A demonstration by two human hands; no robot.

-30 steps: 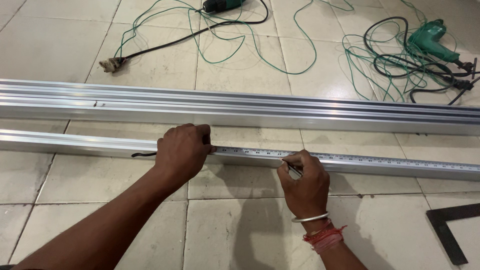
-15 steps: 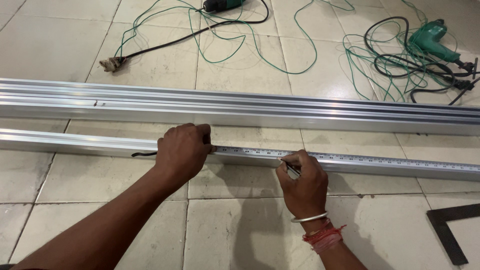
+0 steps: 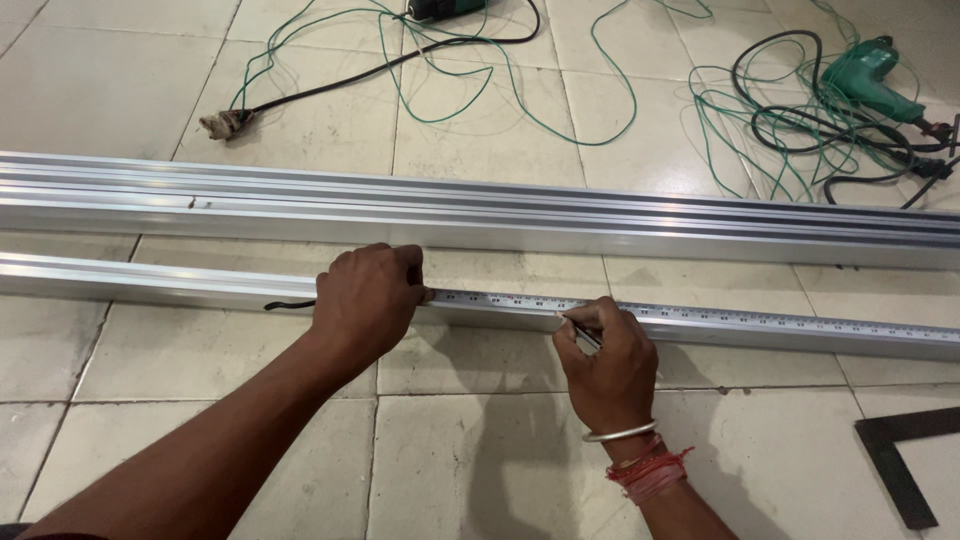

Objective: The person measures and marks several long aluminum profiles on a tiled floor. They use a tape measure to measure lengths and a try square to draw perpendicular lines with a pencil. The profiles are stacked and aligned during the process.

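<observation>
A long aluminium profile (image 3: pixel 150 283) lies across the tiled floor in front of me. A steel ruler (image 3: pixel 740 320) rests flat along its top. My left hand (image 3: pixel 368 300) presses down on the ruler's left end, fingers curled over the profile. My right hand (image 3: pixel 606 358) grips a thin pencil-like marker (image 3: pixel 578 329) with its tip touching the ruler's edge. A metal bangle and red threads circle my right wrist.
A wider bundle of aluminium profiles (image 3: pixel 500 215) lies parallel just beyond. Green and black cables (image 3: pixel 470 90) sprawl over the tiles behind, with a green power drill (image 3: pixel 868 78) at the far right. A dark set square (image 3: pixel 900 460) lies at the lower right.
My right hand has crept slightly to the left along the ruler. My left hand has stayed in place.
</observation>
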